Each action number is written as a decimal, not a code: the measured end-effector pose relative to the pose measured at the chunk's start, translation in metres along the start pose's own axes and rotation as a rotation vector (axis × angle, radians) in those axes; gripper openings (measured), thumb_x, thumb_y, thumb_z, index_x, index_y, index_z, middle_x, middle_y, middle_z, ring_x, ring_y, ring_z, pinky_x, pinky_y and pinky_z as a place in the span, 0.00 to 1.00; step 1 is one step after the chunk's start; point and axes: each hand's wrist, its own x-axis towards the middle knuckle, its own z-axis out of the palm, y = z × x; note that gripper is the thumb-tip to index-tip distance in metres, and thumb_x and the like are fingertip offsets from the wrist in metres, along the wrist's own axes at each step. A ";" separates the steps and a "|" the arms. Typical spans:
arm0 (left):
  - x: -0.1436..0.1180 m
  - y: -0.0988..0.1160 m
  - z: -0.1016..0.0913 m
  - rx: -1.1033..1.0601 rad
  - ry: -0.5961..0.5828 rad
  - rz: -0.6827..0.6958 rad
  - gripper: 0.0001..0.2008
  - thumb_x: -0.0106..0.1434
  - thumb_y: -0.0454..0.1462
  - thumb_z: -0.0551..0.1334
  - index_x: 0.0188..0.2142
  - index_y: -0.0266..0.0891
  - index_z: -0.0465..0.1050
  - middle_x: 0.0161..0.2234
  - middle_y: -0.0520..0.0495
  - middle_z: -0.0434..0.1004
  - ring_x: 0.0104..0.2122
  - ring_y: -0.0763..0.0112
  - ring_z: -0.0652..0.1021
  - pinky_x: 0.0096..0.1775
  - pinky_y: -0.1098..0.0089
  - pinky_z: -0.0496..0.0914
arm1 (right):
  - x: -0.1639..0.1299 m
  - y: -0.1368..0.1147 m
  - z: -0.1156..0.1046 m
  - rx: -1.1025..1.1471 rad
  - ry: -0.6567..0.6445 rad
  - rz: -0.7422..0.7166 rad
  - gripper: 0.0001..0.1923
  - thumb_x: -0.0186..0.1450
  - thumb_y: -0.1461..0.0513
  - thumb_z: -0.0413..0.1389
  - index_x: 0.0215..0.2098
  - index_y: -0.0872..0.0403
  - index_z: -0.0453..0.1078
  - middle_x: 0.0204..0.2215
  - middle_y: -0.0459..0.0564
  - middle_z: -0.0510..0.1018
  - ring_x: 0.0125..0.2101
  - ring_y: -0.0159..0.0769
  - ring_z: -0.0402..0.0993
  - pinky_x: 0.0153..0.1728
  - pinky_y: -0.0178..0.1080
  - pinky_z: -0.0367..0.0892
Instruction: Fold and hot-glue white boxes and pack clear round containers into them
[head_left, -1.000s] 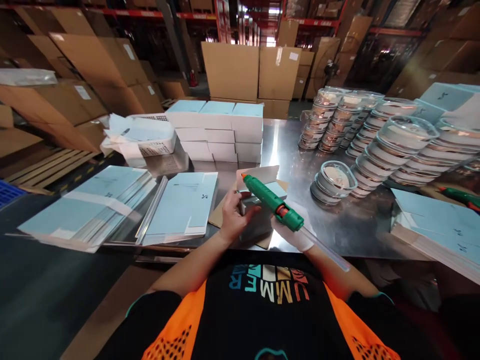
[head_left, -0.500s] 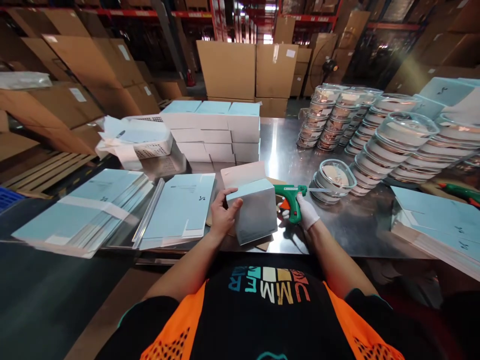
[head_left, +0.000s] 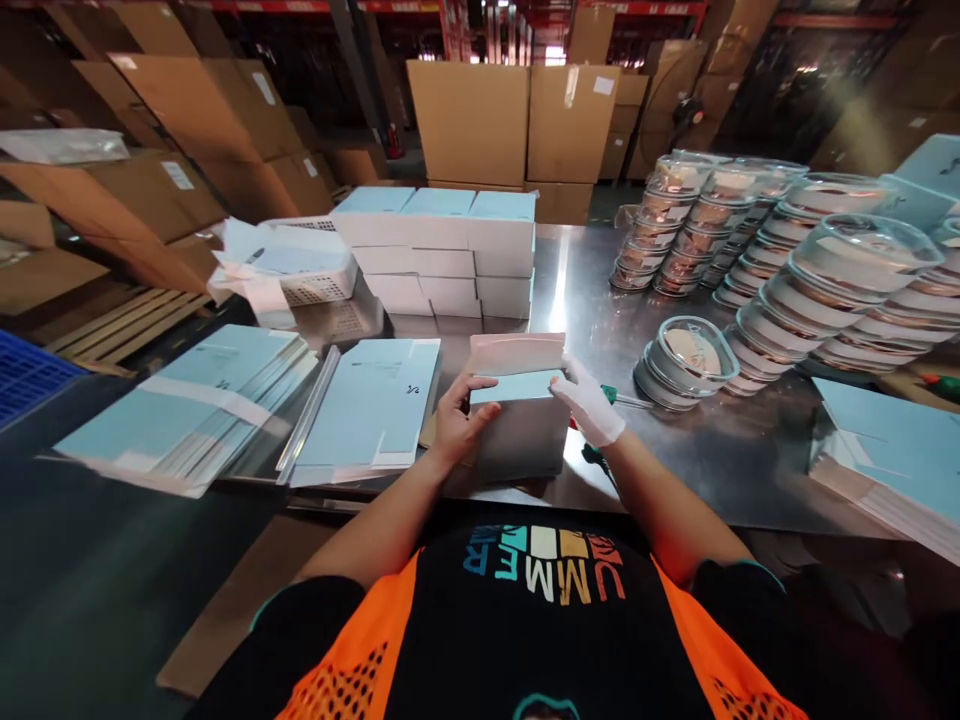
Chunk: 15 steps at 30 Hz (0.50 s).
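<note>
A small box (head_left: 523,440), light blue on top with a greyish front, stands tilted on the table before me; its pale flap (head_left: 517,353) is raised at the back. My bare left hand (head_left: 459,422) grips the left side, thumb on the front edge and fingers at the top. On the right side, my right hand (head_left: 590,405), in a white glove, has its fingers closed on the upper right corner. Behind that hand lies a green glue gun (head_left: 609,394), mostly hidden, with a clear glue stick poking out toward the round containers.
Flat blue box blanks (head_left: 367,410) lie left, beside another bundle (head_left: 187,400). Finished boxes (head_left: 442,260) are stacked behind, next to a white basket (head_left: 315,275). Stacked clear-lidded containers (head_left: 686,360) stand right, near more blanks (head_left: 892,450).
My right hand has let go of the glue gun, leaving it on the table, and has taken hold of the box's right side. My left hand keeps its grip.
</note>
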 end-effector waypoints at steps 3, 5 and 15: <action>0.002 -0.007 0.003 -0.031 0.110 0.029 0.37 0.58 0.71 0.71 0.46 0.44 0.74 0.54 0.38 0.81 0.57 0.52 0.82 0.60 0.52 0.76 | -0.003 0.003 -0.016 -0.087 -0.065 -0.111 0.39 0.56 0.39 0.75 0.56 0.51 0.74 0.65 0.62 0.80 0.63 0.55 0.78 0.66 0.57 0.73; 0.006 -0.009 0.001 -0.081 0.117 0.061 0.37 0.57 0.71 0.73 0.48 0.47 0.71 0.51 0.41 0.81 0.55 0.54 0.83 0.61 0.50 0.76 | -0.009 0.006 -0.025 -0.201 -0.092 -0.218 0.38 0.54 0.41 0.78 0.53 0.50 0.75 0.72 0.64 0.73 0.69 0.59 0.73 0.71 0.62 0.68; 0.018 0.007 -0.022 -0.049 -0.235 0.161 0.24 0.67 0.64 0.70 0.39 0.50 0.88 0.44 0.40 0.89 0.60 0.44 0.83 0.65 0.33 0.73 | -0.027 -0.002 -0.019 -0.297 -0.268 -0.433 0.13 0.76 0.49 0.64 0.53 0.44 0.85 0.67 0.59 0.79 0.70 0.54 0.75 0.72 0.65 0.68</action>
